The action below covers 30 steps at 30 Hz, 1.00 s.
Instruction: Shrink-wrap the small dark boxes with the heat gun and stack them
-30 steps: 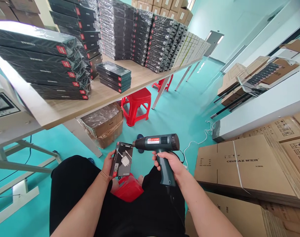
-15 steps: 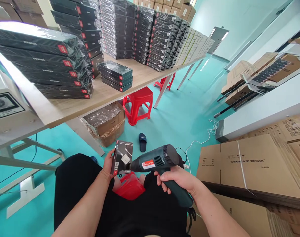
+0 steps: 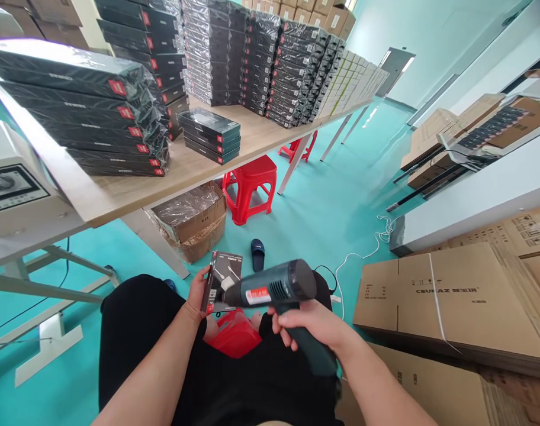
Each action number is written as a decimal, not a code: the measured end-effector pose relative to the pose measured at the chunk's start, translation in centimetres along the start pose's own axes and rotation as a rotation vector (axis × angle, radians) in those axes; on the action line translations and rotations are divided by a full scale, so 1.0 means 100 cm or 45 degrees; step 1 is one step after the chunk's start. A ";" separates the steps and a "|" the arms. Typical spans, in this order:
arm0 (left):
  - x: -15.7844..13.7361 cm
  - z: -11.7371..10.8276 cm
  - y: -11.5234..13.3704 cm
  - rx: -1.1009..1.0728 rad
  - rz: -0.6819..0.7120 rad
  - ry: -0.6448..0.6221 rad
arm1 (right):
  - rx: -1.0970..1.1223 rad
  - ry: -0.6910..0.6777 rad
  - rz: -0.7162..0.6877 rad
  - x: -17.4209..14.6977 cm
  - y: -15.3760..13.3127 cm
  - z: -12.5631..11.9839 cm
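Observation:
My left hand (image 3: 198,294) grips a small black product box (image 3: 228,267) by its left edge, tilted up above my lap. White cables and a white plug are printed on the box's face. A dark green heat gun (image 3: 274,285) with a red and white label is in my right hand (image 3: 306,322), fingers wrapped round its handle. Its nozzle points left and covers the lower part of the box face; whether the two touch I cannot tell. Below them, between my legs, is a red plastic stool (image 3: 234,340).
A long table (image 3: 181,168) carries film-wrapped stacks of black boxes (image 3: 92,118) and a short stack of smaller boxes (image 3: 210,135). Under it are an open carton (image 3: 194,228) and a red stool (image 3: 252,177). A slipper (image 3: 257,255) lies ahead; flattened cartons (image 3: 447,302) are piled at right.
The heat gun has moved left across the box face and is blurred by motion. My left hand holds the box in nearly the same place.

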State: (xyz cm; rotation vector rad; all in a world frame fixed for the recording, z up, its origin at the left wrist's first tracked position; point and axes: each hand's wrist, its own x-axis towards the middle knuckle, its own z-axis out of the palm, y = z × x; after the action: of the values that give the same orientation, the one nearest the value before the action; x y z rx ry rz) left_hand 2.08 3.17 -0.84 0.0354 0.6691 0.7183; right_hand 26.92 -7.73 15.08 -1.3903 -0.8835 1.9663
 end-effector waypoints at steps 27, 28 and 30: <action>0.008 -0.004 0.009 -0.050 0.211 0.103 | -0.010 -0.113 0.110 0.001 0.016 -0.013; 0.009 -0.005 0.009 -0.071 0.270 0.094 | 0.036 -0.104 0.090 0.001 0.021 -0.012; 0.013 -0.008 0.010 -0.136 0.378 0.105 | 0.165 0.035 -0.012 0.005 0.027 -0.012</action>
State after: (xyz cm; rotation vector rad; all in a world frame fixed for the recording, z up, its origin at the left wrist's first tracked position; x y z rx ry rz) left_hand 1.75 4.60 -1.94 0.0069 0.7107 1.0452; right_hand 27.72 -8.85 12.37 -1.3340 -0.7353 1.9560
